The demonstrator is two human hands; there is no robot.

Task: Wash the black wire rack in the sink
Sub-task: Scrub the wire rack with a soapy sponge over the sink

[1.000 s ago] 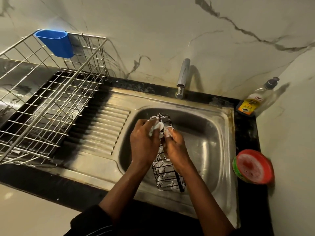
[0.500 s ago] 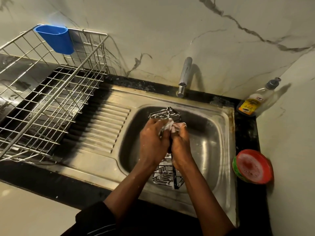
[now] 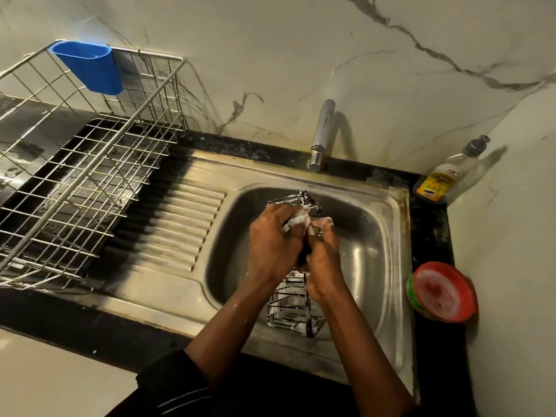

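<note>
Steel sink [image 3: 388, 236] below a marble wall [image 3: 301, 55]: inside it the lathered black wire rack [image 3: 288, 308] runs lengthwise from the near rim toward the tap [image 3: 322, 136], right hand [image 3: 323, 260] curled round its middle, left hand [image 3: 270, 245] alongside pressing a gripped soapy pad [image 3: 296, 221] to the far end.

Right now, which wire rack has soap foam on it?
The black wire rack held in the sink; the larger silver dish rack at left shows no foam.
</note>
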